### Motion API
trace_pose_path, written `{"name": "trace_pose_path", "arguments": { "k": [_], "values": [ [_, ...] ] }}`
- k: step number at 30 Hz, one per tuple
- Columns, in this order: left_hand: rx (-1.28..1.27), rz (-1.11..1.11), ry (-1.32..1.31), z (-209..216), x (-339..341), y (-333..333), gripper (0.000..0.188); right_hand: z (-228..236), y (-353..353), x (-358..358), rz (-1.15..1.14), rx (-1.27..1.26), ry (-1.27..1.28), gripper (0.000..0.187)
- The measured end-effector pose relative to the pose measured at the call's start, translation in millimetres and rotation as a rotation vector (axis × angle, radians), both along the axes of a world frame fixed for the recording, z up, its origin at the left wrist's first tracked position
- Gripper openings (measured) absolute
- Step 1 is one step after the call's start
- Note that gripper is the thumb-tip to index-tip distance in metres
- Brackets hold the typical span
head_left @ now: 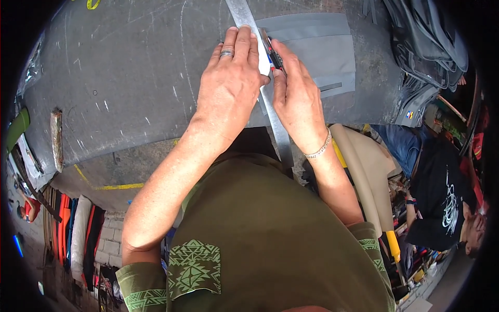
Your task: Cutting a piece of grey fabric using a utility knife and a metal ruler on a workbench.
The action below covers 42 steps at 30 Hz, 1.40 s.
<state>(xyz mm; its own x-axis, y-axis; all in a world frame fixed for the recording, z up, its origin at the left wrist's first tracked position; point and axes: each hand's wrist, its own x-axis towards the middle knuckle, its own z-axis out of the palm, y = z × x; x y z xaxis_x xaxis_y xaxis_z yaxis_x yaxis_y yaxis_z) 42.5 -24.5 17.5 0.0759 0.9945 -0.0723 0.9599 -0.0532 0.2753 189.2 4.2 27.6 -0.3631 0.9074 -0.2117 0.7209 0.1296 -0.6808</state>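
Observation:
My left hand [230, 78] lies with its fingers flat on a long metal ruler [241, 12], pressing it to the dark worktable. The ruler runs from the far edge of view down past the table's near edge. My right hand [296, 88] is closed around a utility knife [275, 57], black with a bit of red, held along the ruler's right side. Its blade tip is too small to make out. Flat grey sheet material [317, 49] with a narrow slot lies just right of the ruler. A bright white patch beside my left fingers I cannot identify.
The worktable [130, 67] has a scratched dark top. Black folded pieces [431, 41] are heaped at the far right. A worn stick [56, 140] lies at the left edge. Fabric rolls [78, 234] stand lower left. A person in black [442, 208] is at the right.

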Motion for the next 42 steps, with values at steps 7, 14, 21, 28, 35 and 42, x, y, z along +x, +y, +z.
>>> {"name": "trace_pose_path", "arguments": {
  "k": [7,14,21,28,35,42],
  "values": [
    [0.012,-0.002,-0.011,1,0,0,0.073,11,7,0,0.058,-0.02,-0.036,0.049],
    [0.023,-0.028,0.001,0,-1,1,0.068,31,24,-4,0.168,-0.052,-0.119,0.049],
    [0.039,-0.027,0.013,-4,0,0,0.069,30,20,-5,0.149,-0.061,-0.146,0.047],
    [0.057,0.0,0.006,-4,1,0,0.073,30,20,-4,0.166,-0.046,-0.131,0.047],
    [0.057,0.005,0.009,-4,1,1,0.072,31,18,-1,0.169,-0.032,-0.13,0.047],
    [0.057,-0.017,0.099,0,0,-2,0.068,33,24,19,0.147,-0.19,0.248,0.058]
  ]
}}
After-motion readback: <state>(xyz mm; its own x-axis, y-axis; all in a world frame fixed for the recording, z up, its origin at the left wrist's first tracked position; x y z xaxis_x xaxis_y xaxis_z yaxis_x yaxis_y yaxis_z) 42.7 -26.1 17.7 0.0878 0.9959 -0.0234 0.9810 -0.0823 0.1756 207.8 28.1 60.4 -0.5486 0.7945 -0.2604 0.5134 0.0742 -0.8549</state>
